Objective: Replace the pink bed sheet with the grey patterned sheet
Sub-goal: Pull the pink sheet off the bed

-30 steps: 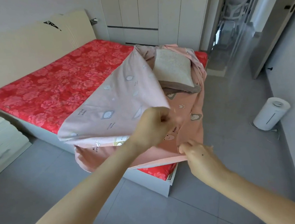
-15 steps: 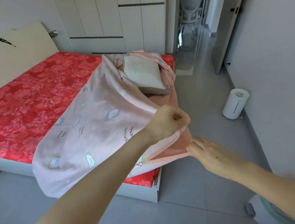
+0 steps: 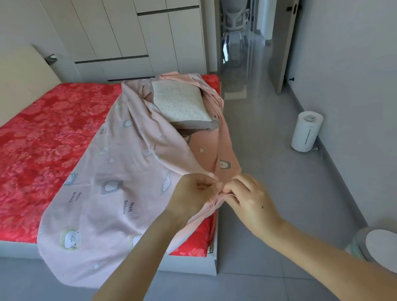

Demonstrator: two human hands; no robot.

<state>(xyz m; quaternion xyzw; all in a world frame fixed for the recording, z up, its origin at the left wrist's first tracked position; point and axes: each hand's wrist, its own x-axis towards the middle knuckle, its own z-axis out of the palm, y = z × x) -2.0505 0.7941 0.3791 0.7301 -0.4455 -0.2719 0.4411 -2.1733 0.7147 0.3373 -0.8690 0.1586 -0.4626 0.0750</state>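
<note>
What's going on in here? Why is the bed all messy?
A person is taking the pink sheet off the red mattress, much of it bare. The left hand and the right hand both pinch the sheet's gathered edge near the close corner. A pillow lies on the bunched sheet at the far end.

1. Sheet (image 3: 126,184): pink w/ cartoon-bear print; paler underside up on left, brighter pink face showing at right.
2. Lies crumpled along bed's right side, bunched at far corner. Near edge hangs off bed twd floor, one corner raised.
</note>
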